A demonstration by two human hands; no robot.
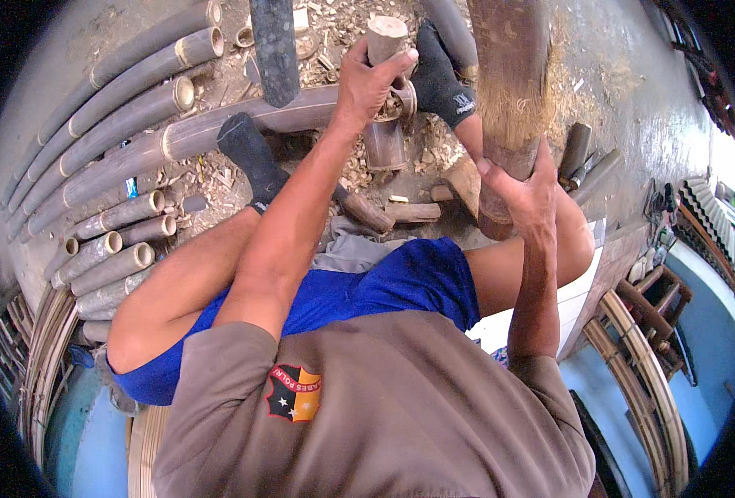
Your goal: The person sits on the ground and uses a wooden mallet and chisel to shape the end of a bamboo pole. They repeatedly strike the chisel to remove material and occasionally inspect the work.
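My left hand [366,87] is closed round a short round wooden peg [386,43], its pale cut end facing up. It holds the peg over the end of a long dark bamboo pole [210,133] lying across the ground, where chips sit in an opening. Whether the peg touches the pole is hidden by my fingers. Just below that end is a short bamboo section [384,145]. My right hand [527,192] grips the narrower near end of a thick wooden club [512,91], raised with its worn, fibrous body away from me.
Several bamboo poles [131,87] lie at the far left, with shorter bamboo pieces [102,257] stacked nearer. Wood chips [442,149] litter the ground between my socked feet. Wood offcuts [413,213] lie before my lap. Bamboo strips [645,382] stand at the right.
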